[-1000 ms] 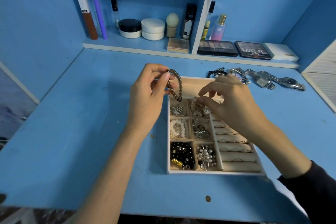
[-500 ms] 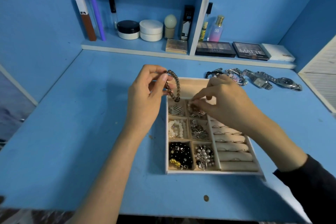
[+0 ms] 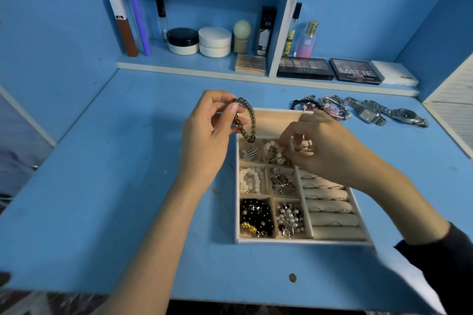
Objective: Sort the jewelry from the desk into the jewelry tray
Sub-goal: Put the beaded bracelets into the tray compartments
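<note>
A pale wooden jewelry tray (image 3: 302, 241) lies on the blue desk, its small compartments holding beads, pearls and silver pieces, with ring rolls on the right. My left hand (image 3: 207, 135) pinches a brown beaded bracelet (image 3: 247, 120) that hangs over the tray's top left corner. My right hand (image 3: 325, 146) reaches into an upper middle compartment, fingertips pinched on a small piece of jewelry (image 3: 277, 155) that I cannot make out. Behind the tray lie a dark bracelet (image 3: 305, 104), a pink-faced watch (image 3: 334, 107) and two silver watches (image 3: 368, 112) (image 3: 409, 115).
A low shelf (image 3: 194, 69) at the back carries cosmetic jars, tubes, bottles and eyeshadow palettes (image 3: 304, 68). A white slatted panel (image 3: 453, 100) stands at the right. A small brown spot (image 3: 292, 277) marks the desk near its front edge.
My right hand has dipped lower and leftward into the upper middle compartment. My left hand stays put with the brown bracelet.
</note>
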A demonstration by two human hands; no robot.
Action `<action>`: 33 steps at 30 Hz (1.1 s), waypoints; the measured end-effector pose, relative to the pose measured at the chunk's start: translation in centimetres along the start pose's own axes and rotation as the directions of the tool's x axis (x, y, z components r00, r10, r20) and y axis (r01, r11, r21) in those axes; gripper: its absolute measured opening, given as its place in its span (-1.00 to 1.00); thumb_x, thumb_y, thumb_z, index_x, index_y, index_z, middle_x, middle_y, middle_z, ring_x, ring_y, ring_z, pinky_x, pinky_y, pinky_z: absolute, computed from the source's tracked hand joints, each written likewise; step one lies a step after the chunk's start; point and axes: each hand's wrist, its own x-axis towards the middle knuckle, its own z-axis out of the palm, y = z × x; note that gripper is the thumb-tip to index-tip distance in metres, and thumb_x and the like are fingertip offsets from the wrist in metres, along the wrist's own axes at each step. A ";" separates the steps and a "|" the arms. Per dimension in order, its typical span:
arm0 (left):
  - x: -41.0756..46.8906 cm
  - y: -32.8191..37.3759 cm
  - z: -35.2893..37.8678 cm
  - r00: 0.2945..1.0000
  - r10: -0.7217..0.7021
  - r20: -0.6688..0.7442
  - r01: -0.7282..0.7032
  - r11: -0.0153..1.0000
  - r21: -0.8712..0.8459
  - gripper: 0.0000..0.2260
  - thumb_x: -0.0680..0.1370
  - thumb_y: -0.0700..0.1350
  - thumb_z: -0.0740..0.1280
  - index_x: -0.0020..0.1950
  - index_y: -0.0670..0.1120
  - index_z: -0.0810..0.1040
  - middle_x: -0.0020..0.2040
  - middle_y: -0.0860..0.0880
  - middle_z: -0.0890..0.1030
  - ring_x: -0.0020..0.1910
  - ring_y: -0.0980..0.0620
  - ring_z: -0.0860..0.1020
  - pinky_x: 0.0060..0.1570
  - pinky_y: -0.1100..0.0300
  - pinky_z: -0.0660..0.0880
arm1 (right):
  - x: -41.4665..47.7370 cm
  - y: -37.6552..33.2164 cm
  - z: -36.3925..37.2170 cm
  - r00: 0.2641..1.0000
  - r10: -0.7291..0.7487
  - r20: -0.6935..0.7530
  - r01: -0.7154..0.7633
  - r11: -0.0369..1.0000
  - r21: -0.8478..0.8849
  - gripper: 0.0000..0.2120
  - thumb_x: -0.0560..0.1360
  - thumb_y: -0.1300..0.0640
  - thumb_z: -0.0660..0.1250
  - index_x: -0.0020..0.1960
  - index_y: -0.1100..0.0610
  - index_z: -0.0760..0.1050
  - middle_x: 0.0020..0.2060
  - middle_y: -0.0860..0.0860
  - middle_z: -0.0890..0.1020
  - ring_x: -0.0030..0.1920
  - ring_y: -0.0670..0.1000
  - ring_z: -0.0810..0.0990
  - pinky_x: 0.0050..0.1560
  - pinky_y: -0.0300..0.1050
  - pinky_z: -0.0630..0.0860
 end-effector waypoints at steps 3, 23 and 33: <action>0.0 0.0 0.1 1.000 0.003 0.002 -0.003 1.000 0.001 -0.91 0.57 -0.23 0.23 -0.05 -0.04 0.45 -0.10 -0.07 0.64 -0.13 -0.02 0.65 -0.09 0.06 0.60 | 0.1 -0.1 -0.3 1.000 0.005 -0.025 -0.003 0.997 0.074 -0.75 0.43 0.14 0.33 0.10 0.02 0.58 -0.23 -0.10 0.54 -0.08 0.01 0.40 -0.04 -0.02 0.40; 0.0 0.1 0.0 1.000 0.014 0.005 -0.014 1.000 0.014 -0.92 0.57 -0.22 0.23 -0.04 -0.04 0.45 -0.11 -0.03 0.64 -0.13 0.00 0.64 -0.10 0.07 0.60 | -0.6 -1.5 1.1 0.955 -0.163 -0.247 0.130 0.981 -0.144 -0.82 0.29 0.43 0.44 -0.30 0.23 0.47 -0.39 0.05 0.51 -0.28 0.06 0.38 -0.25 -0.14 0.32; -0.1 0.2 0.0 1.000 0.011 0.007 -0.011 1.000 0.003 -0.94 0.57 -0.22 0.22 -0.03 -0.07 0.45 -0.13 -0.02 0.64 -0.15 0.01 0.65 -0.10 0.08 0.60 | -1.2 -2.0 0.7 0.987 -0.160 -0.016 0.158 0.983 -0.091 -0.75 0.30 0.27 0.20 -0.27 0.17 0.66 -0.33 0.01 0.57 -0.19 0.00 0.42 -0.16 -0.03 0.48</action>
